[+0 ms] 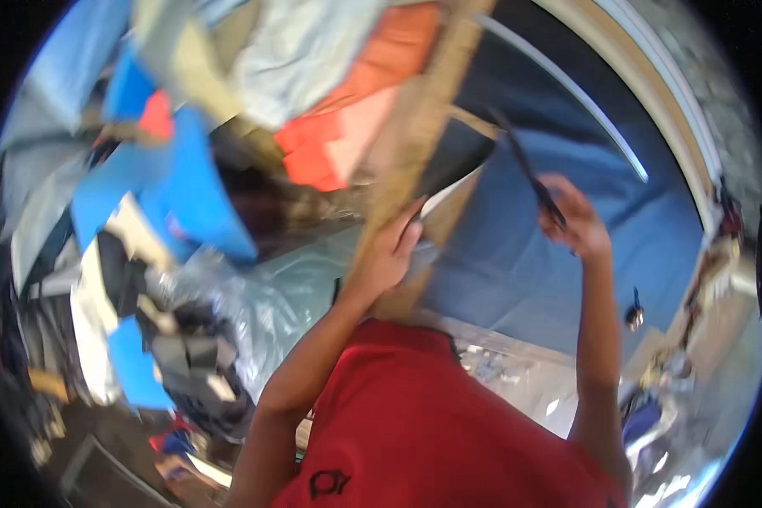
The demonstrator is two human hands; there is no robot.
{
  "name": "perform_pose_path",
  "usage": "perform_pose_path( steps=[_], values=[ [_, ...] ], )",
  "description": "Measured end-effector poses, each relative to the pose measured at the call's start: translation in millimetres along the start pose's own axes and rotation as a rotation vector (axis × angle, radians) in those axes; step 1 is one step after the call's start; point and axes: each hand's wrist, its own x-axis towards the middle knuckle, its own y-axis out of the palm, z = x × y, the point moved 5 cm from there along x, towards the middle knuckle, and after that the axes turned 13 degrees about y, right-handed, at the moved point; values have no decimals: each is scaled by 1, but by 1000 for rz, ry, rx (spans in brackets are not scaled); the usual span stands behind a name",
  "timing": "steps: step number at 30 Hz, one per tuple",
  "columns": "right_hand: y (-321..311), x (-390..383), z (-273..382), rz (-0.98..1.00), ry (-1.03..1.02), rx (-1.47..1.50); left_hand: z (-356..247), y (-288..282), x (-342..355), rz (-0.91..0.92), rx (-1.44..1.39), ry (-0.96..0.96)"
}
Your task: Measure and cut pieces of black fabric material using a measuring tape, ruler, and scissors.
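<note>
My left hand grips the lower end of a dark piece of material with a white edge, over a wooden board. My right hand is closed on a long dark tool, which looks like scissors, its tip pointing up and left above the dark blue sheet. A thin pale metal strip lies along the sheet's upper right part. A small dark object is right of my right forearm; I cannot tell what it is.
Piled fabric pieces in orange, blue, cream and black fill the left and top. Clear plastic lies below the board's left side. A curved-looking pale rim borders the sheet at right, with clutter at lower right.
</note>
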Motion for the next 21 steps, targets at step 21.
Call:
perform_pose_path(
  steps=[21],
  values=[
    [250, -64, -179, 83, -16, 125, -63, -417, -578, -1073, 292, -301]
  ],
)
